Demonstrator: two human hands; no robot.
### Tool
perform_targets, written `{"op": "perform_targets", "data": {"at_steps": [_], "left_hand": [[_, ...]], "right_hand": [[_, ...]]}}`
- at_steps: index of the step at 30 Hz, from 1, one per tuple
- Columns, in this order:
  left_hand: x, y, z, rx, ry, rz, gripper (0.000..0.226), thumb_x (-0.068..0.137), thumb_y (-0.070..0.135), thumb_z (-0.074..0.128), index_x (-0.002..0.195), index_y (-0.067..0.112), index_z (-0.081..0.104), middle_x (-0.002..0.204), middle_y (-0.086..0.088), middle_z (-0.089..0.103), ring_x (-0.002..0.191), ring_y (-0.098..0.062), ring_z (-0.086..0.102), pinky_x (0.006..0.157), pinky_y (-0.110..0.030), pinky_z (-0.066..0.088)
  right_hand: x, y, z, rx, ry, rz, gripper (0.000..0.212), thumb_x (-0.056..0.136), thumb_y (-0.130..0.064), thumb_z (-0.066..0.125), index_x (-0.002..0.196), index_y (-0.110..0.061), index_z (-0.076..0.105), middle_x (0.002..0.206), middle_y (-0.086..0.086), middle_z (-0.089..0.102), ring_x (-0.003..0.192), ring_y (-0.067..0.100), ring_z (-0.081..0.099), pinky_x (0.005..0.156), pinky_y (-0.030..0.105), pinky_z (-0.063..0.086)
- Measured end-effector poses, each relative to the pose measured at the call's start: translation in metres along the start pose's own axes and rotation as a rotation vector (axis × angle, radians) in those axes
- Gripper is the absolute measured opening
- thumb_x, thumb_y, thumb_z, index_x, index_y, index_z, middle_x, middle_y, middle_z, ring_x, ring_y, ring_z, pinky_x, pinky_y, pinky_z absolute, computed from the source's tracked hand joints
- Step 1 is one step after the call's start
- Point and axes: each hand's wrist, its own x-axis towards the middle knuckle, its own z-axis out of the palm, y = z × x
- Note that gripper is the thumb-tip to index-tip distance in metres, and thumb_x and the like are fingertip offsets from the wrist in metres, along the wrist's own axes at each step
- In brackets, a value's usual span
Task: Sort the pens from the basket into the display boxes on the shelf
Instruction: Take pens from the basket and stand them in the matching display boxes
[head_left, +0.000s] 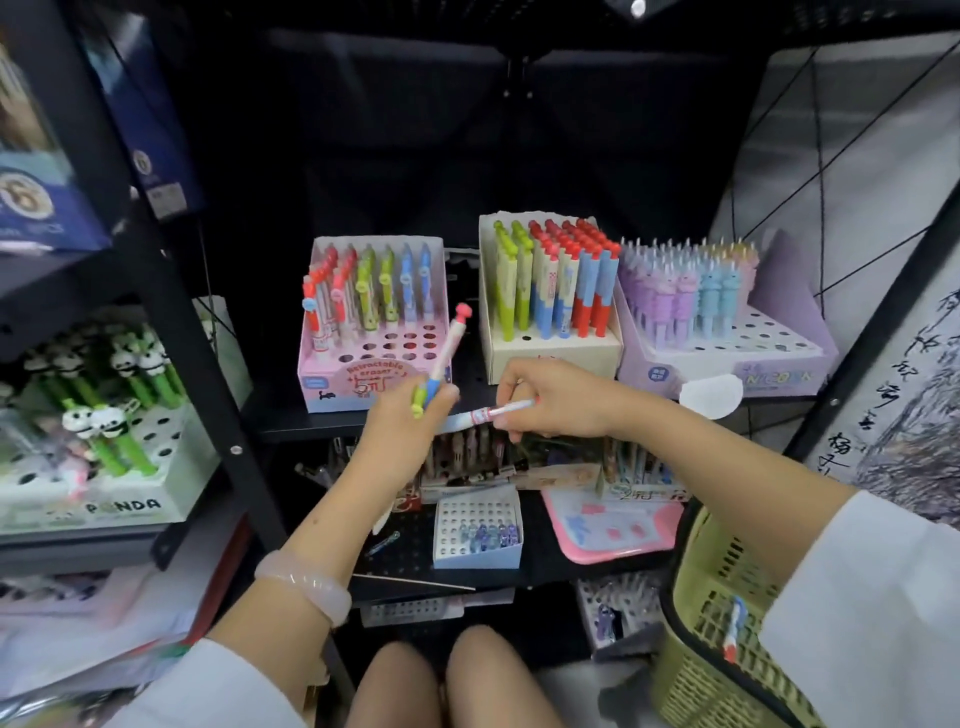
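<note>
Pens mid-sort at the pink display box (317, 364).
Left hand (410, 415) gripped a pen bundle (441, 358); right hand (550, 400) pinched one pen (493, 411) mid-barrel. Probably light, stiff, slick plastic; toppers likely snag.

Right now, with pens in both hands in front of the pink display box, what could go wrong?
1. The left hand holds several pens at once, among them a red-capped pen sticking up; one may slip out while another is being placed.
2. The right hand pinches a white pen lying almost flat, its tip toward the left hand; the two could bump.
3. The pink display box already holds upright pens, which a reaching hand might knock over.
</note>
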Motion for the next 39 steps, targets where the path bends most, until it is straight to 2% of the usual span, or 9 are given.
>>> {"op": "perform_targets", "data": {"at_steps": [4,11,17,23,26,30,35,37,39], "left_hand": [[0.002,-0.005,-0.008,-0.022,-0.098,-0.011,0.018,0.088,0.021,0.062,0.071,0.024,0.061,0.06,0.004,0.049,0.053,-0.006,0.038,0.044,-0.011,0.029],[0.009,-0.007,-0.013,-0.134,-0.028,-0.055,0.032,0.092,0.024,0.056,0.064,0.01,0.049,0.045,0.009,0.038,0.042,-0.004,0.034,0.046,-0.018,0.032],[0.013,-0.013,-0.023,-0.222,-0.046,-0.111,0.032,0.094,0.025,0.052,0.062,0.018,0.051,0.04,0.012,0.034,0.038,-0.004,0.031,0.042,-0.017,0.03],[0.021,-0.025,-0.05,-0.407,0.038,-0.319,0.015,0.093,0.005,0.044,0.085,0.017,0.04,0.07,-0.005,0.047,0.036,-0.004,0.03,0.034,-0.018,0.026],[0.019,-0.026,-0.062,-0.427,0.042,-0.255,0.014,0.094,0.003,0.041,0.088,0.015,0.039,0.071,-0.004,0.055,0.041,-0.007,0.033,0.038,-0.019,0.03],[0.013,-0.028,-0.077,-0.346,0.122,-0.144,0.01,0.098,0.021,0.043,0.09,0.018,0.047,0.075,0.002,0.065,0.045,-0.008,0.049,0.047,-0.023,0.045],[0.008,-0.033,-0.091,-0.405,0.232,-0.127,0.011,0.097,0.021,0.045,0.089,0.019,0.053,0.073,-0.002,0.064,0.043,-0.009,0.056,0.045,-0.019,0.048],[0.005,-0.036,-0.093,-0.411,0.228,-0.122,0.011,0.097,0.02,0.045,0.091,0.018,0.053,0.073,-0.005,0.063,0.043,-0.01,0.055,0.045,-0.02,0.048],[0.003,-0.039,-0.094,-0.396,0.226,-0.113,0.011,0.097,0.021,0.045,0.091,0.017,0.053,0.073,-0.005,0.063,0.044,-0.01,0.054,0.046,-0.02,0.048]], "right_hand": [[0.011,-0.009,-0.007,0.311,0.076,-0.014,0.014,0.085,-0.013,0.066,0.09,-0.01,0.052,0.066,0.007,0.068,0.049,0.009,0.058,0.046,0.017,0.046],[0.034,-0.017,0.006,0.688,0.241,-0.094,0.008,0.093,-0.011,0.054,0.092,-0.01,0.062,0.063,-0.002,0.066,0.053,0.006,0.058,0.052,0.015,0.049],[0.057,-0.025,0.018,0.533,0.384,-0.079,0.015,0.094,-0.022,0.053,0.084,-0.017,0.063,0.071,-0.006,0.059,0.058,-0.004,0.055,0.056,0.012,0.047],[0.086,-0.042,-0.005,0.523,0.576,-0.101,0.012,0.096,-0.017,0.048,0.091,-0.014,0.059,0.076,0.0,0.064,0.062,-0.003,0.063,0.06,0.012,0.052],[0.106,-0.053,-0.009,0.421,0.663,-0.128,0.013,0.094,-0.016,0.053,0.105,-0.01,0.056,0.074,-0.003,0.065,0.063,0.0,0.064,0.064,0.014,0.054],[0.127,-0.07,0.0,0.278,0.753,-0.203,0.01,0.092,-0.021,0.056,0.097,-0.016,0.049,0.069,-0.013,0.063,0.074,0.006,0.064,0.069,0.017,0.049],[0.146,-0.081,0.028,0.132,0.695,-0.251,0.021,0.092,-0.021,0.058,0.104,-0.003,0.055,0.08,-0.004,0.066,0.069,-0.004,0.058,0.063,0.003,0.041],[0.149,-0.079,0.044,0.048,0.603,-0.231,0.025,0.091,-0.023,0.058,0.107,-0.005,0.053,0.089,0.004,0.068,0.076,0.008,0.061,0.064,0.007,0.044],[0.15,-0.076,0.057,-0.061,0.558,-0.226,0.024,0.092,-0.024,0.057,0.106,-0.005,0.053,0.092,0.008,0.068,0.08,0.018,0.064,0.068,0.023,0.05]]}}
